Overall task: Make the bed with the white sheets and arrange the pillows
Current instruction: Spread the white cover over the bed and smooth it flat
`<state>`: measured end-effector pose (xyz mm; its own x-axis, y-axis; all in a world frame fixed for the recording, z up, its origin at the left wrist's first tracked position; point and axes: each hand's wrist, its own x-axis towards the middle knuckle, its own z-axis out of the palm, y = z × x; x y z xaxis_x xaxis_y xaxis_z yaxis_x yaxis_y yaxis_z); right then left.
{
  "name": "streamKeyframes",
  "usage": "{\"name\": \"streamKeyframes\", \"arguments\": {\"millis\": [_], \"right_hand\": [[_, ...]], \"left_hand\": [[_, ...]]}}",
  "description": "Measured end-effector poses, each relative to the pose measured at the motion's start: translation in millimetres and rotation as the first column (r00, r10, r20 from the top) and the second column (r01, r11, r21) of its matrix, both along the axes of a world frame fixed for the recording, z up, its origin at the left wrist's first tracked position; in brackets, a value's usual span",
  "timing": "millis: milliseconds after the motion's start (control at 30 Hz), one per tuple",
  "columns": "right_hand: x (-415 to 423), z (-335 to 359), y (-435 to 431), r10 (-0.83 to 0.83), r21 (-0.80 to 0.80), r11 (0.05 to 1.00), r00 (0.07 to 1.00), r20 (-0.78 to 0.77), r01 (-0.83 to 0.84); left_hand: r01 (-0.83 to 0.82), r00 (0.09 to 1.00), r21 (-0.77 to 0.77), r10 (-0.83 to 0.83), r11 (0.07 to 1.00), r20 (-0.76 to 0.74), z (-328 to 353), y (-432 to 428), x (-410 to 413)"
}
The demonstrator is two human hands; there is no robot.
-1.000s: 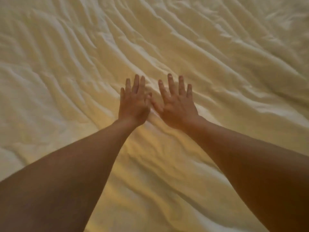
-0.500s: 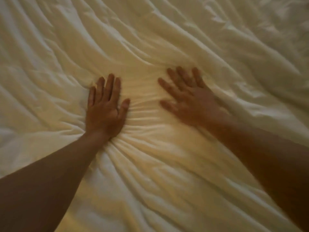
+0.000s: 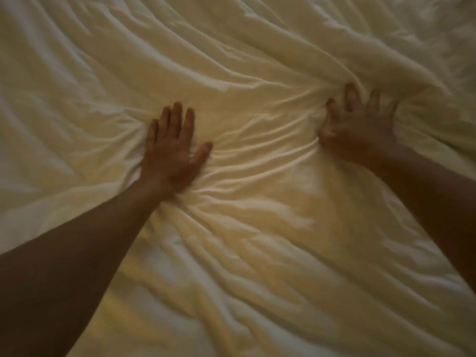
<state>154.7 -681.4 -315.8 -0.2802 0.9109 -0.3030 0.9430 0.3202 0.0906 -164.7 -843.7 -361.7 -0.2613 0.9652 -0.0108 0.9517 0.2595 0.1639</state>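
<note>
One white sheet (image 3: 257, 253) fills the view and runs past all four borders. Two bare forearms and two hands lie on it.

Nearest, the left forearm (image 3: 77, 253) comes in from 8 o'clock and the right forearm (image 3: 438, 202) from 4 o'clock, with a broad stretch of rumpled sheet open between them at 6 o'clock.

Farther in, the left hand (image 3: 172, 150) lies flat at about 9 o'clock of centre. Its fingers are straight and close together, its thumb is out towards 3 o'clock, and its palm presses the cloth. The right hand (image 3: 360, 132) sits at 2 o'clock, blurred, with its fingers spread and pressing down and its tips sunk into the cloth. Neither hand grips anything. Tight creases run straight across the sheet between the two hands.

Beyond the right hand, a thick raised fold (image 3: 373, 63) runs from 12 towards 3 o'clock. Long, shallow wrinkles fan out across the far left.

A second ago the hands lay thumb to thumb. Half a second ago they had parted. Now they are well apart, and the right hand has gone farther out.
</note>
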Motion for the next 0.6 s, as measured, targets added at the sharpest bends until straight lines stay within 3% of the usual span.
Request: {"name": "streamKeyframes", "arguments": {"millis": [67, 167, 300, 467, 533, 600], "right_hand": [[-38, 13, -40, -0.016, 0.103, 0.994, 0.986, -0.165, 0.033], [-96, 16, -129, 0.139, 0.179, 0.981, 0.916, -0.376, -0.076], [-151, -5, -233, 0.374, 0.108, 0.923, 0.801, -0.467, -0.368], [-104, -34, -250, 0.536, 0.089, 0.836, 0.771, -0.344, -0.541], [-53, -31, -225, 0.512, 0.098, 0.858, 0.828, -0.229, -0.504], [22, -22, -196, 0.362, 0.096, 0.931, 0.926, -0.112, -0.352]], "left_hand": [[-0.012, 0.995, 0.105, 0.002, 0.994, 0.100, 21, -17, 10], [-0.087, 0.991, 0.289, 0.054, 0.953, 0.119, 41, -79, 41], [-0.229, 0.963, 0.242, 0.182, 0.943, 0.200, 24, -156, 66], [-0.082, 0.997, 0.160, 0.081, 0.984, 0.009, -8, -190, 62], [-0.078, 0.996, 0.152, 0.082, 0.985, -0.017, -9, -187, 60], [-0.074, 0.997, 0.134, 0.076, 0.988, -0.014, -9, -187, 61]]}}
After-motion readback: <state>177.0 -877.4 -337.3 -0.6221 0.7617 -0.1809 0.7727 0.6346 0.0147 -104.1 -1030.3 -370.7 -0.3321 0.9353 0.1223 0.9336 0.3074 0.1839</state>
